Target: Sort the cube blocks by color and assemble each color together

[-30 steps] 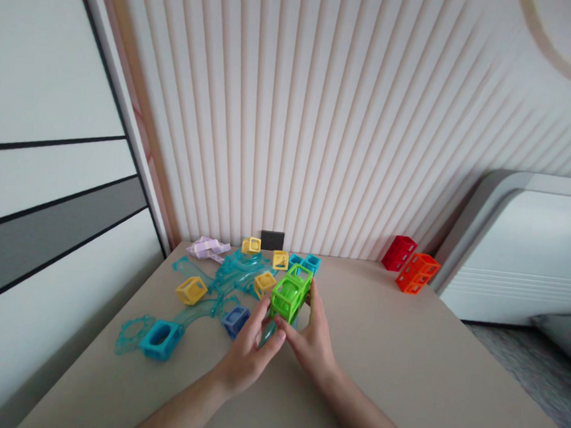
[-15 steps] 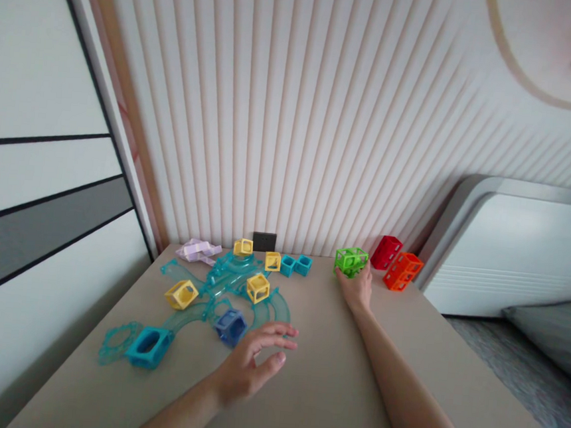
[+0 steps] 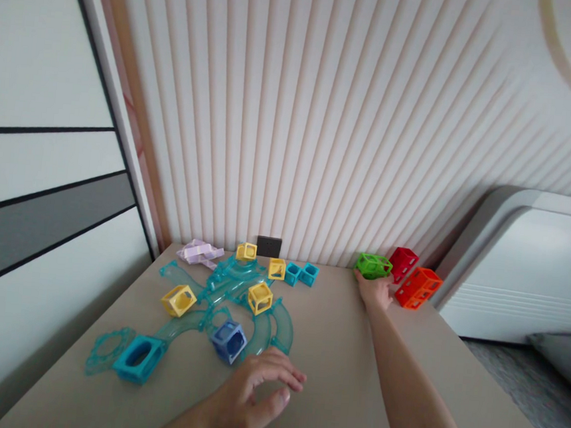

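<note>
Block: green, open-framed plastic piece (image 3: pixel 373 266), held at the table's back by the right hand (image 3: pixel 374 292); gripped from the near side, probably because the ribbed cream wall (image 3: pixel 299 108) closes off the rear.
Left hand (image 3: pixel 244 397): loosely spread, nothing held, poised near a periwinkle-blue cube frame (image 3: pixel 229 341).
Neighbours: red (image 3: pixel 403 265) and orange plastic frames (image 3: pixel 418 288), by which rightward room is limited.
Leftward clutter: translucent teal track (image 3: pixel 283 327), scattered among yellow cube frames (image 3: pixel 259 298).

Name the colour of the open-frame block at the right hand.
The open-frame block is bright green, best seen in the head view.
</note>
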`<action>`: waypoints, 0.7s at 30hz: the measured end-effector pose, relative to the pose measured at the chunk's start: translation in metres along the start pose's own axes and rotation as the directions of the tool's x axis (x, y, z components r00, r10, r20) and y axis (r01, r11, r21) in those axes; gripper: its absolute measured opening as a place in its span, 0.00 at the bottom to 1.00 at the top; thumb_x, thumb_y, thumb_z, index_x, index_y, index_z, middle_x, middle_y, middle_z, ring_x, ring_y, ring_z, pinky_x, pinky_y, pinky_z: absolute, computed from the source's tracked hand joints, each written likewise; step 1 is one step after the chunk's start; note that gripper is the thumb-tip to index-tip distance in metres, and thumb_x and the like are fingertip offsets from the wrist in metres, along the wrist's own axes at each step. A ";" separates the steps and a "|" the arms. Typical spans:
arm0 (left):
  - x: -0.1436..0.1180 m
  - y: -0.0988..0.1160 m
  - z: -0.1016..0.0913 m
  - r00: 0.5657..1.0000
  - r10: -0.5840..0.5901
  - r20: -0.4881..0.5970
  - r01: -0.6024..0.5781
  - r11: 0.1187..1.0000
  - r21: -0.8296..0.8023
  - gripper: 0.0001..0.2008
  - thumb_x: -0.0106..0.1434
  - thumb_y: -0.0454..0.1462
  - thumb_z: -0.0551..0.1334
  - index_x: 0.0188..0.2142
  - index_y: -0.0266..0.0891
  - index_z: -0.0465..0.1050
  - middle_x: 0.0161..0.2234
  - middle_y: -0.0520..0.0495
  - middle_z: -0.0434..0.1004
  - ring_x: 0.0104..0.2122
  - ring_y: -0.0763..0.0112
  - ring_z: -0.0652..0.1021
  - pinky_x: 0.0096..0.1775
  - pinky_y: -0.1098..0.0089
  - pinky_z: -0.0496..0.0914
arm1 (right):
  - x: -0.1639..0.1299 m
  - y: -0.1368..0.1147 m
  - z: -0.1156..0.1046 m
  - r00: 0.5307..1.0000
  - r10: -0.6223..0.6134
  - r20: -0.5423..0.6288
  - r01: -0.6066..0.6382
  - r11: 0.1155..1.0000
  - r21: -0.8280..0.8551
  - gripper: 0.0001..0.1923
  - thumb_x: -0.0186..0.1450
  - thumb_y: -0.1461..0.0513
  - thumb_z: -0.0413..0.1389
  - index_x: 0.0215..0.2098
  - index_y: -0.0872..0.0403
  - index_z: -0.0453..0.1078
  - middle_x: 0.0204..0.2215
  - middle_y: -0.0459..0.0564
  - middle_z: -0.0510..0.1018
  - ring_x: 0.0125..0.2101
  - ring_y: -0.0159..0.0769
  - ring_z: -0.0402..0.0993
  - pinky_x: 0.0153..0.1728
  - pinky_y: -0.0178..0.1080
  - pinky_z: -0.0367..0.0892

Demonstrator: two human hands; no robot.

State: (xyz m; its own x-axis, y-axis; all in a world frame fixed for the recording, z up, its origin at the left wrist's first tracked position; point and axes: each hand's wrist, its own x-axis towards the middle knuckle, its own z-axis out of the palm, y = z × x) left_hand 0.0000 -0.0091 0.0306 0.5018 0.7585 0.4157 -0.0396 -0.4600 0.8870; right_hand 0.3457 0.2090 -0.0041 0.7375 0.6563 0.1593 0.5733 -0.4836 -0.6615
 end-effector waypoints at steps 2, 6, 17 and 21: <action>0.000 -0.002 0.002 1.000 0.026 -0.001 -0.026 1.000 -0.004 0.10 0.68 0.37 0.59 0.45 0.42 0.78 0.44 0.41 0.83 0.47 0.60 0.79 0.54 0.59 0.69 | 0.004 -0.002 0.003 1.000 0.024 0.014 -0.023 0.999 -0.035 0.57 0.56 0.43 0.60 0.69 0.64 0.40 0.60 0.75 0.67 0.61 0.61 0.64 0.59 0.57 0.54; 0.001 -0.005 0.005 0.999 0.049 -0.003 -0.049 0.999 0.013 0.09 0.68 0.36 0.59 0.45 0.41 0.77 0.43 0.41 0.83 0.46 0.63 0.79 0.52 0.63 0.69 | 0.011 -0.004 0.007 0.999 0.043 0.015 -0.041 0.995 -0.090 0.57 0.56 0.41 0.60 0.68 0.64 0.40 0.59 0.75 0.68 0.60 0.61 0.65 0.59 0.57 0.53; 0.002 -0.008 0.009 0.997 -0.009 0.074 0.009 1.000 0.001 0.11 0.69 0.39 0.57 0.44 0.39 0.78 0.40 0.40 0.83 0.42 0.63 0.80 0.48 0.65 0.71 | 0.010 0.002 0.012 0.999 -0.038 -0.006 0.036 0.990 -0.135 0.58 0.56 0.39 0.58 0.68 0.66 0.41 0.58 0.75 0.69 0.60 0.62 0.65 0.57 0.56 0.54; -0.003 -0.019 0.010 0.998 -0.039 0.058 0.037 0.998 0.042 0.12 0.69 0.41 0.58 0.43 0.39 0.78 0.39 0.40 0.82 0.41 0.63 0.79 0.46 0.67 0.70 | 0.006 0.001 0.011 0.997 -0.078 -0.016 0.076 0.990 -0.118 0.60 0.55 0.39 0.58 0.69 0.69 0.40 0.60 0.78 0.65 0.61 0.65 0.63 0.57 0.57 0.55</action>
State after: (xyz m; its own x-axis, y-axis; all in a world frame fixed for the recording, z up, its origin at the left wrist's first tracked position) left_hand 0.0079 -0.0070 0.0108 0.5520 0.7480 0.3684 0.0154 -0.4508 0.8925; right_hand 0.3474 0.2185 -0.0117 0.6960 0.6827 0.2224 0.6655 -0.4971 -0.5567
